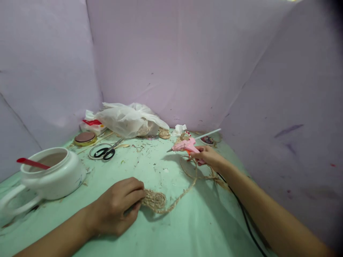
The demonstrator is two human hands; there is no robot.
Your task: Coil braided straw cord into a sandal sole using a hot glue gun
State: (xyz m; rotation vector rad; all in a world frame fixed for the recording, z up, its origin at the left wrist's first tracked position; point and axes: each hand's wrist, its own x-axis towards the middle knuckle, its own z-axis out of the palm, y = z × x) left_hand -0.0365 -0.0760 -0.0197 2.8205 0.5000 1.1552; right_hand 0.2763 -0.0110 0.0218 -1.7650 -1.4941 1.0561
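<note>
My left hand (120,203) is closed on one end of a flat oval coil of braided jute rope (154,200), low over the green table. From the coil's near edge a single strand of the rope (184,192) runs right and loops up beneath my other hand. My right hand (207,157) grips a pink hot glue gun (186,144) by its handle. The gun's metal nozzle points left, and a pale glue stick (207,134) sticks out of its back. A black cord (246,221) trails from under the right wrist toward me.
A white handled pot (57,182) with a red stick (33,163) stands at the left. Black-handled scissors (108,152), a round tin (85,138) and a white plastic bag (128,119) lie farther back. Pale lilac walls (160,64) enclose the green table (171,235).
</note>
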